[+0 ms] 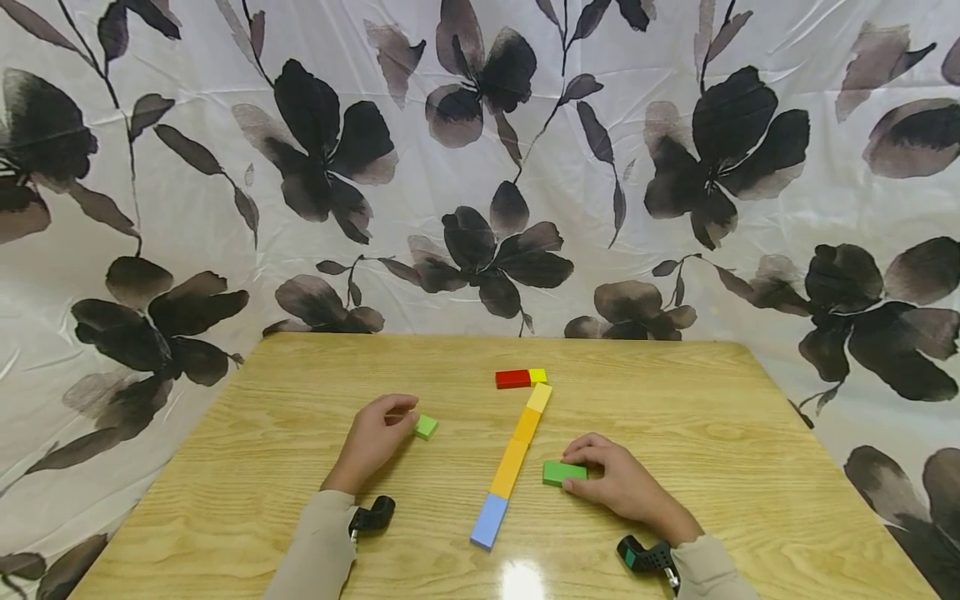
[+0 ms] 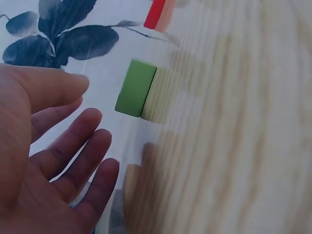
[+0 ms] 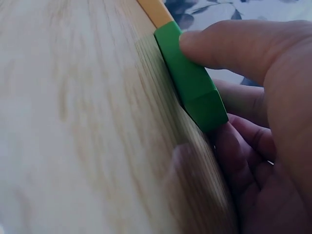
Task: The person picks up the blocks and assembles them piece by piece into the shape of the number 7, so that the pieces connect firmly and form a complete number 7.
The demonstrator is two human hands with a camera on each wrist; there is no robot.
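Note:
In the head view, my left hand (image 1: 377, 435) is beside a small light green block (image 1: 427, 427) on the left of the table. The left wrist view shows its fingers loosely spread, with a gap between them and that block (image 2: 135, 88). To the right, my right hand (image 1: 617, 481) pinches a longer green block (image 1: 558, 474) between thumb and fingers. Up close in the right wrist view, the thumb lies along one side of the green block (image 3: 187, 78), low over the wood.
Between the hands runs a slanting line of blocks: blue (image 1: 489, 522) nearest, two orange blocks (image 1: 510, 468), then pale yellow (image 1: 540, 396). At its far end a red block (image 1: 512, 380) and a small yellow block (image 1: 538, 377) lie crosswise. Floral cloth (image 1: 480, 167) hangs behind the table (image 1: 300, 375).

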